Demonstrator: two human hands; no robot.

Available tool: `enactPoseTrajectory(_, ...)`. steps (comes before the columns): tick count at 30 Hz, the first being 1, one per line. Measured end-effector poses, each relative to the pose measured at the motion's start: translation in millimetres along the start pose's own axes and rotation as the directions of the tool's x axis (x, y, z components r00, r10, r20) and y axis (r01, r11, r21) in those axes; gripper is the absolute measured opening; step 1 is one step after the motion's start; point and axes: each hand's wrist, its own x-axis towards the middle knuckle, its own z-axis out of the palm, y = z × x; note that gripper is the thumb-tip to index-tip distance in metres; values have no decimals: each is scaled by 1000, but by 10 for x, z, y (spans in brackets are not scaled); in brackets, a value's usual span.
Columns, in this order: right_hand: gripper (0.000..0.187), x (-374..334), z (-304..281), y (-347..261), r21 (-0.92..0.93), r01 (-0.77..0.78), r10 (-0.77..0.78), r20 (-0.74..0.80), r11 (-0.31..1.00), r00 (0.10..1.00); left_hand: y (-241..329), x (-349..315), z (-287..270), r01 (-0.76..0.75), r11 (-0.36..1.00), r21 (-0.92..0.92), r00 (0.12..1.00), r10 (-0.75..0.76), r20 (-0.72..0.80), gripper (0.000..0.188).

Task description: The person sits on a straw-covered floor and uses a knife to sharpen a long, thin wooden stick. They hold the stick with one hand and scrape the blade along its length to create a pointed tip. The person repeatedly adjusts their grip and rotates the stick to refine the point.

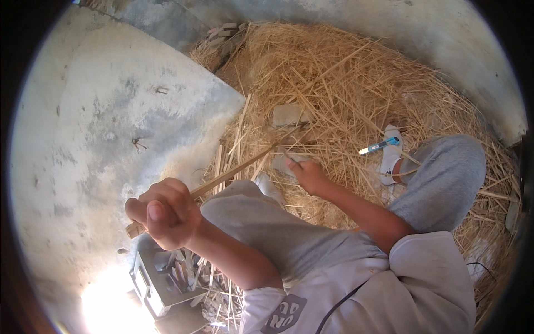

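Note:
A long, flat bamboo strip [239, 168] slants from the lower left up to the middle of the straw. My left hand [169, 216] is closed round it near its lower end, and a short stub [134, 229] of the strip sticks out past the fingers. Close to the strip's far part is my right hand [309, 176], fingers curled. A thin, knife-like blade [282, 150] juts from it toward the strip; its handle is hidden in the fist. Whether blade and strip touch, I cannot tell.
Straw [345, 83] covers the floor, with a brick [290, 115] in it. A blue cutter [379, 146] lies by my socked foot [391, 158]. A worn wall [100, 122] rises at the left. Below my left arm is a dark box [161, 278] with scraps.

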Motion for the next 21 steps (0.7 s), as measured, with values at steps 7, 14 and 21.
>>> enactPoseTrajectory(7, 62, -3, 96, 219, -17, 91, -92, -136, 996, 986, 23, -50, -58, -3, 999, -52, 1000, 3, -9, 31)
enactPoseTrajectory(14, 62, 312, -101, 461, 107, -291, 275, 148, 951, 950, -34, -9, -61, 10, 999, -34, 1000, -10, 23, 33)
enactPoseTrajectory(21, 65, -218, 37, -432, -156, 92, -83, 65, 983, 994, 47, -5, -11, 19, 999, 49, 990, -11, -141, 38)
